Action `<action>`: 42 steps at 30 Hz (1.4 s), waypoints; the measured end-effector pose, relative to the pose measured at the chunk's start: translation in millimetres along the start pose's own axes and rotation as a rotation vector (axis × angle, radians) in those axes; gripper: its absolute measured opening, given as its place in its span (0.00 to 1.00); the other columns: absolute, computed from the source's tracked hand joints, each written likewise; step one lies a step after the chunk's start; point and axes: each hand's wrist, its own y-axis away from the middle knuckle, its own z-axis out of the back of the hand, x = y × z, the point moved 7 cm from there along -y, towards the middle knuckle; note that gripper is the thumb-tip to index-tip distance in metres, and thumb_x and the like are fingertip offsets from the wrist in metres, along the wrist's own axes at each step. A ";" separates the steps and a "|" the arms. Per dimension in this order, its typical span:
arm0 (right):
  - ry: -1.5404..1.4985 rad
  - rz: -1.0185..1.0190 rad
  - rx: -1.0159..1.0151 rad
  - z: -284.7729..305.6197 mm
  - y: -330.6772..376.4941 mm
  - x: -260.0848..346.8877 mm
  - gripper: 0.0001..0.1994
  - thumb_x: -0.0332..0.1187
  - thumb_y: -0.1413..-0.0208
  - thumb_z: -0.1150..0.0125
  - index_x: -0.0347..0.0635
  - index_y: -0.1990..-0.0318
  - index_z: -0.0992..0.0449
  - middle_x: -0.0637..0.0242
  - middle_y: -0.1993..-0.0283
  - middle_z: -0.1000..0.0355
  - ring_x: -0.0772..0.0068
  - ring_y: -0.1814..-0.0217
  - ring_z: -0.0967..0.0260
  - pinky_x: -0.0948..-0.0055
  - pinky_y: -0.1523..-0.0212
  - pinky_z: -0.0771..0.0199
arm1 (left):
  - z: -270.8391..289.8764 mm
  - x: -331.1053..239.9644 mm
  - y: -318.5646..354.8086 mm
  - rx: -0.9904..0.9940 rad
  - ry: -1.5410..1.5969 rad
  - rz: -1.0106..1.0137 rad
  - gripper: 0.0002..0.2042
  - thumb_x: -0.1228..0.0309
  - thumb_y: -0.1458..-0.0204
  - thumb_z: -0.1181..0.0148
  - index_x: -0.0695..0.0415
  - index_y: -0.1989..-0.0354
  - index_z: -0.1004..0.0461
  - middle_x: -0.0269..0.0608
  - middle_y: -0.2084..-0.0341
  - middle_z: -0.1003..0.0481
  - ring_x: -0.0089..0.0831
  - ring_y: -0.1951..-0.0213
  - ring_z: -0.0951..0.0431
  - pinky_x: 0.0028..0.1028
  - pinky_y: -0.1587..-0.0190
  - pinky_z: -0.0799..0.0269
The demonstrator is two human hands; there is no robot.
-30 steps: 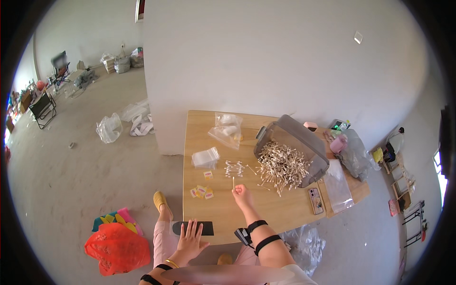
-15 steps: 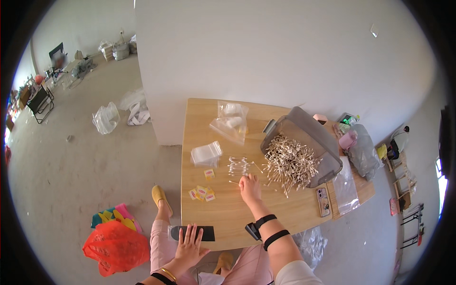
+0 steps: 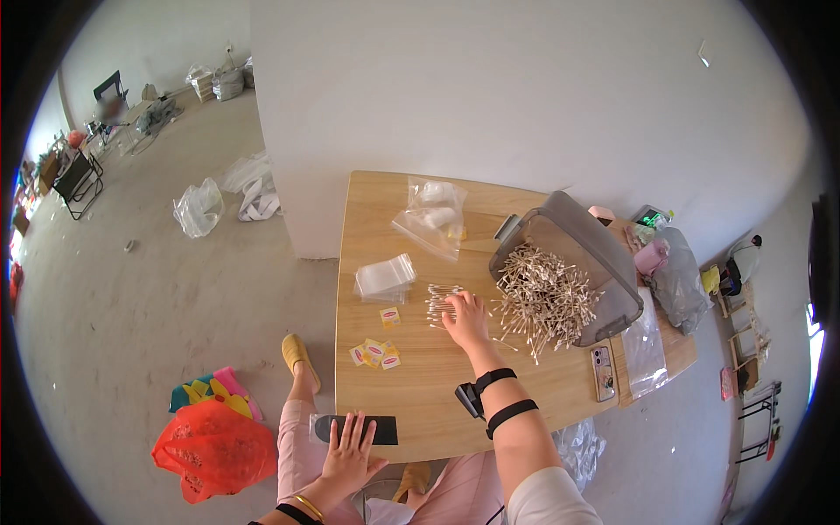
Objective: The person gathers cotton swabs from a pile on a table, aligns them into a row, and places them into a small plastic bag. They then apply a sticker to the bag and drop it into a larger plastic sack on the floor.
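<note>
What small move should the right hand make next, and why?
Probably nudge the row of cotton swabs straight: the swab ends look slightly uneven, and the right hand is at the row's right side, while the left hand rests on the black packet.

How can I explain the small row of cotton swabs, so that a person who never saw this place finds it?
Start from the wooden table and find the big grey bin on it. Left of the jumbled heap of swabs at this bin, the small row lies partly covered by the right hand. Unlike the heap, its swabs lie side by side, nearly parallel.
</note>
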 end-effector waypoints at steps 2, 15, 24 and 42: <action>-0.012 -0.009 0.010 0.1 -1.7 1.9 0.14 0.38 0.47 0.36 0.52 0.54 0.25 0.68 0.49 0.33 0.56 0.42 0.39 0.53 0.41 0.37 | -0.2 0.0 0.7 0.001 -0.014 0.001 0.43 0.39 0.42 0.57 0.63 0.29 0.49 0.60 0.28 0.57 0.56 0.27 0.59 0.59 0.30 0.69; -0.053 0.079 -0.013 8.8 38.1 19.9 0.10 0.27 0.52 0.36 0.52 0.61 0.24 0.73 0.58 0.29 0.61 0.48 0.33 0.57 0.48 0.36 | -0.1 -0.2 2.3 0.006 -0.113 0.024 0.42 0.38 0.41 0.60 0.58 0.27 0.51 0.55 0.27 0.57 0.51 0.26 0.60 0.57 0.29 0.69; -0.101 0.104 -0.054 17.8 86.2 37.1 0.08 0.25 0.49 0.39 0.52 0.62 0.24 0.73 0.59 0.29 0.63 0.52 0.32 0.58 0.52 0.34 | -3.6 0.2 3.5 -0.039 -0.101 0.018 0.42 0.38 0.41 0.59 0.58 0.27 0.51 0.55 0.27 0.57 0.51 0.26 0.61 0.57 0.29 0.69; -0.326 0.131 0.025 40.8 196.4 68.5 0.13 0.26 0.48 0.40 0.46 0.55 0.23 0.65 0.50 0.29 0.56 0.45 0.33 0.57 0.47 0.32 | 10.3 -56.3 -102.6 -0.160 -0.231 -0.232 0.39 0.44 0.40 0.56 0.62 0.28 0.50 0.47 0.27 0.52 0.40 0.26 0.57 0.45 0.26 0.64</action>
